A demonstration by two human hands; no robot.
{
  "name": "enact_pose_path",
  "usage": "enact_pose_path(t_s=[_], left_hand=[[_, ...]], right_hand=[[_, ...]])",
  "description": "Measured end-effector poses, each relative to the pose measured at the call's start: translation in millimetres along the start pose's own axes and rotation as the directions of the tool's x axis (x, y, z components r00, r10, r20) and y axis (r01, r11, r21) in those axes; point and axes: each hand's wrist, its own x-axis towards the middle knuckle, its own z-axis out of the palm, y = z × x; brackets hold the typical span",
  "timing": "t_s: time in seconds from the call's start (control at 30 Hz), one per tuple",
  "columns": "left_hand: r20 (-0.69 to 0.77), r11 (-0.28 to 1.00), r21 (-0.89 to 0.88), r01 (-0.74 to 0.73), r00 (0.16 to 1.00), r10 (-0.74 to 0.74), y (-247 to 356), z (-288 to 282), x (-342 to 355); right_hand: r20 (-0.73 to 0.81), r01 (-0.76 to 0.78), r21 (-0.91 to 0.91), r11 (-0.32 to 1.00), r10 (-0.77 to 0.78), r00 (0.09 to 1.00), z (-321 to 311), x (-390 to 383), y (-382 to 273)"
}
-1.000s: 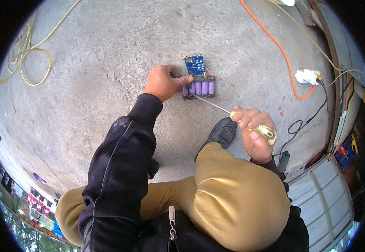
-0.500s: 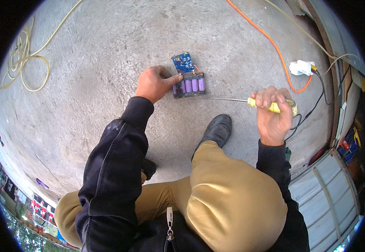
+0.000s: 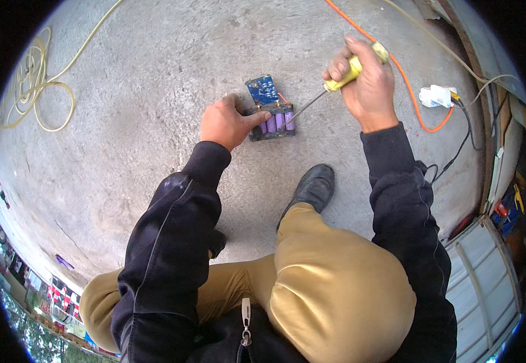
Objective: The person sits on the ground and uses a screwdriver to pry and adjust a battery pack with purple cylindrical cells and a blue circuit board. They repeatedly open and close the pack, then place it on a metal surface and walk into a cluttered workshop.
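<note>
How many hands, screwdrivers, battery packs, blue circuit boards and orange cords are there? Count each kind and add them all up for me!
Hands (left hand, right hand): 2
Yellow-handled screwdriver: 1
Battery pack: 1
Blue circuit board: 1
Orange cord: 1
Total: 6
</note>
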Motion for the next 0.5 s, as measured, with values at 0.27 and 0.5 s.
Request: enact_pose_path(t_s=[0.27, 0.5], left_hand=[[0.001, 0.999, -0.025, 0.035, 0.999, -0.035, -0.2, -0.6, 0.6], [0.038, 0.987, -0.11, 0.115, 0.993, -0.112, 2.2, -3.6, 0.8]], right_hand=[[-0.01, -0.124, -0.141, 0.982, 0.124, 0.992, 33.9, 55.0, 39.7], [0.047, -0.167, -0.224, 0.96, 0.182, 0.982, 56.6, 72.5, 62.7]])
